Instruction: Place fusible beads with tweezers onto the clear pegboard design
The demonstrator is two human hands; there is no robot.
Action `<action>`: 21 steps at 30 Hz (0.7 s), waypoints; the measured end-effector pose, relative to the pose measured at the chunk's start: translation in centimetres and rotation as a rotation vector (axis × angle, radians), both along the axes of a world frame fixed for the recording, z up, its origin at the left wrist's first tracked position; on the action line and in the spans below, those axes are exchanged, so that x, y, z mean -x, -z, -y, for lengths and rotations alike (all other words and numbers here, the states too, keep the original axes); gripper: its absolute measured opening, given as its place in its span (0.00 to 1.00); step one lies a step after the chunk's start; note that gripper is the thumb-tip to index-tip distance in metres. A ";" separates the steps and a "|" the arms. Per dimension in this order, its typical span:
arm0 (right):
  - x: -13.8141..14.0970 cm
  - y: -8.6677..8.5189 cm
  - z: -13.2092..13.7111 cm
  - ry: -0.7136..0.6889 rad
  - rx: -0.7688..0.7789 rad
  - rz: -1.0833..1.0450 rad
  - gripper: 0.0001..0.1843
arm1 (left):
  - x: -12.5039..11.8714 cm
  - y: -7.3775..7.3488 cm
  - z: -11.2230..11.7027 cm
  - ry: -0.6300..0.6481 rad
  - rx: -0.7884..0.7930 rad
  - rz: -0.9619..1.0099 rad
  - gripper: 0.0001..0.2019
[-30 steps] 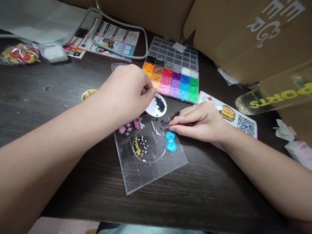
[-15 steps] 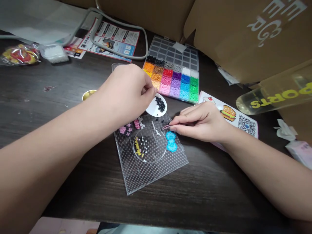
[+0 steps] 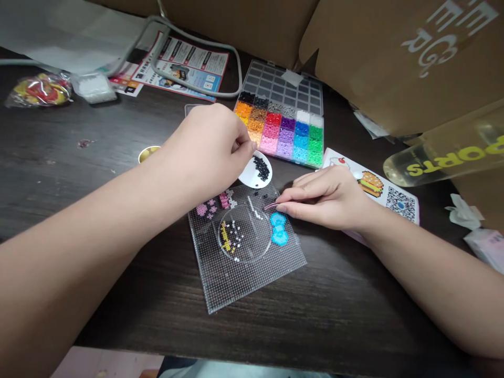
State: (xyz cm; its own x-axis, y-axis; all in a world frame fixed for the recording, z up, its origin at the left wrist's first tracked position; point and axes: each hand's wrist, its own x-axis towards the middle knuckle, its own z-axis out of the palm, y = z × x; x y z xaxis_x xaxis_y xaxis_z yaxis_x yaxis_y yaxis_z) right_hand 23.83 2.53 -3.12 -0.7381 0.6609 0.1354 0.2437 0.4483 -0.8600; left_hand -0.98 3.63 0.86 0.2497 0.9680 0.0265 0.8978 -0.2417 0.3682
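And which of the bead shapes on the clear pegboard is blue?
The bow-like one, near the pegboard's right edge, close to the right hand. The paw-like shape is pink, and the piece beside it mixes pink and white.

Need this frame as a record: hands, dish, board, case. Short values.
left hand: pinched beside white dish; grip unclear
right hand: holds pink tweezers over pegboard
dish contents: black beads
pegboard: clear disc, blue bow-shaped piece, pink paw pattern
bead case: open, beyond dish, beads sorted by colour
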 end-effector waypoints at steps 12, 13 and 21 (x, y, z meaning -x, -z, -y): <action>0.0 0.2 -0.2 -0.025 -0.051 -0.018 0.07 | -0.2 -0.4 0.2 -0.009 0.019 -0.048 0.18; 0.0 0.2 -0.1 -0.014 -0.047 -0.023 0.07 | -0.2 -0.4 0.2 -0.001 0.019 -0.049 0.19; 0.6 -0.3 1.1 0.384 0.047 -0.140 0.07 | -1.0 0.3 0.3 0.037 0.111 0.030 0.14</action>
State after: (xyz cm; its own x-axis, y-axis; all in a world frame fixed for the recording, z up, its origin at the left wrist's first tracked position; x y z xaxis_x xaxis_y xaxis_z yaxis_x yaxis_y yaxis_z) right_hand 23.27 1.45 -2.83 -0.4128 0.8929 0.1798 0.2646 0.3065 -0.9144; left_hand 0.04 3.38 0.53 0.2860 0.9555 -0.0724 0.8770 -0.2306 0.4216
